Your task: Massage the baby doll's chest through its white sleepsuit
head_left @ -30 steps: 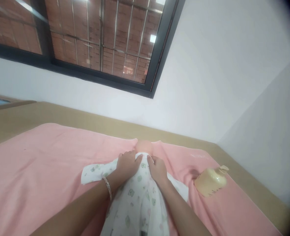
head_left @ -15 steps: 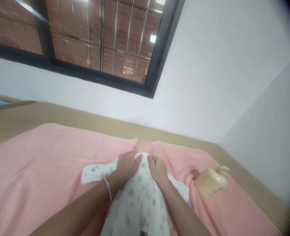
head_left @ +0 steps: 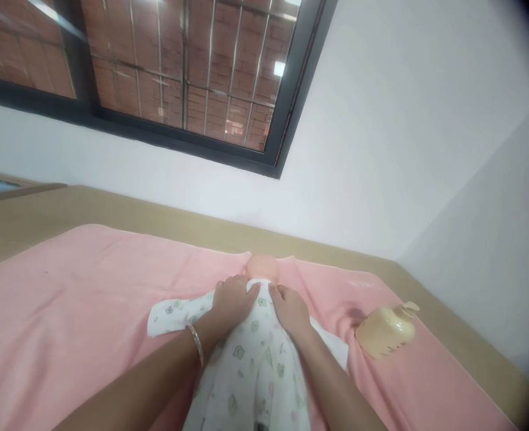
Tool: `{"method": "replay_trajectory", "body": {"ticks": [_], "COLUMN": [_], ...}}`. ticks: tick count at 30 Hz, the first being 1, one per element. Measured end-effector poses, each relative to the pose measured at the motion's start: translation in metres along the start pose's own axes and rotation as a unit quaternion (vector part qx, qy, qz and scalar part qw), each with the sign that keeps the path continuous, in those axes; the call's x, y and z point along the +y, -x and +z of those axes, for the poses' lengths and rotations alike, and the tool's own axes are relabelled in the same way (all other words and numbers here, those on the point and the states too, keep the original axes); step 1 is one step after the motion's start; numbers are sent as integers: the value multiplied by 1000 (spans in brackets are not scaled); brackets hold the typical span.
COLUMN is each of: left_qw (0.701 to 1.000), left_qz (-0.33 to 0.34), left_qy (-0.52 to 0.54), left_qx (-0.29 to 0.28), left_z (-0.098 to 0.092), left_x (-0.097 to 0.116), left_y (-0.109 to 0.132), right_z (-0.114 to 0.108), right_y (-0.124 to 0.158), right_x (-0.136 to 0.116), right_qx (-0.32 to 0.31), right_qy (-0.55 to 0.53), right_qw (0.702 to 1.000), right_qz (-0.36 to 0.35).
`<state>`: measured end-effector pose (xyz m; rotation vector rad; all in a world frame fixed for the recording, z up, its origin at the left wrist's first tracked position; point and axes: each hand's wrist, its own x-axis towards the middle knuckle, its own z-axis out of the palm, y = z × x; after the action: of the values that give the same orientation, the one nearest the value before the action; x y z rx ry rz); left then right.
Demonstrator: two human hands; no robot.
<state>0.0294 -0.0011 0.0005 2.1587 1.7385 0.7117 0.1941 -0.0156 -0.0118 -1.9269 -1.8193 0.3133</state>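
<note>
Pink blanket point(head_left: 89, 293): wrinkled, spread beneath everything.
Left hand point(head_left: 234, 300): grasping white garment point(head_left: 255, 353) at neckline, fingertips partly hidden.
Right hand point(head_left: 291, 311): grasping opposite side, partly blocking sleeve point(head_left: 335, 346).
Pinkish rounded form point(head_left: 262, 266): just past neckline, mostly covered.
Yellow bottle point(head_left: 386, 330): near sleeve.
Lower garment: cropped.

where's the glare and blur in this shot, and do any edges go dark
In the head view, pale streaks and bright patches of glare sit on the window; small highlights shine on the pale yellow bottle, whose dark markings are too blurred to read; the print on the white cloth looks soft; the right-hand corners fall into black.
</note>
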Motion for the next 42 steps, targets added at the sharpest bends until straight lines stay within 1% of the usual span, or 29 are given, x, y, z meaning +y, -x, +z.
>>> {"method": "replay_trajectory", "body": {"ticks": [4,7,10,13,15,16,18,20,22,24,26,28,29,32,34,35,37,39,41,42], "left_qw": [1000,1000,1000,998,992,988,982,983,990,996,997,996,994,987,986,988,994,997,997,997], "left_qz": [1,0,-2,28,65,81,97,81,46,16,6,24,41,93,97,89,55,21,8,16], "left_qy": [-4,-10,-20,-54,-90,-107,-133,-135,-114,-83,-67,-71,-78,-96,-103,-102,-91,-78,-75,-78], "left_qx": [-4,-6,-8,28,64,78,95,94,70,38,25,44,58,89,85,74,38,5,4,13], "left_z": [-3,-5,-5,-3,0,1,2,2,2,1,1,2,2,3,2,1,-1,-2,-1,0], "left_x": [2,3,3,3,3,4,6,6,5,3,0,-1,-1,1,3,3,3,1,-1,-1], "left_y": [0,-1,0,4,7,8,10,10,8,5,3,3,3,5,6,5,4,3,2,2], "right_z": [-4,-10,-14,-16,-17,-17,-19,-21,-23,-25,-26,-26,-26,-27,-29,-30,-31,-30,-28,-26], "right_y": [-1,4,15,26,26,24,17,10,8,12,19,23,23,15,11,11,15,24,30,31], "right_x": [-2,-9,-22,-33,-34,-32,-26,-20,-18,-22,-29,-34,-35,-28,-24,-24,-28,-37,-44,-45], "right_qx": [-18,-38,-17,16,22,14,-27,-79,-103,-79,-36,-10,-11,-61,-96,-102,-83,-34,10,21], "right_qy": [5,23,74,101,91,79,39,-1,-9,22,65,92,94,53,25,22,46,90,123,131], "right_qw": [1000,999,997,993,993,995,999,997,994,997,996,994,994,996,995,995,995,995,990,989], "right_qz": [2,-1,-28,-66,-66,-54,-11,25,26,-9,-45,-60,-58,-24,-3,1,-12,-41,-66,-70]}}
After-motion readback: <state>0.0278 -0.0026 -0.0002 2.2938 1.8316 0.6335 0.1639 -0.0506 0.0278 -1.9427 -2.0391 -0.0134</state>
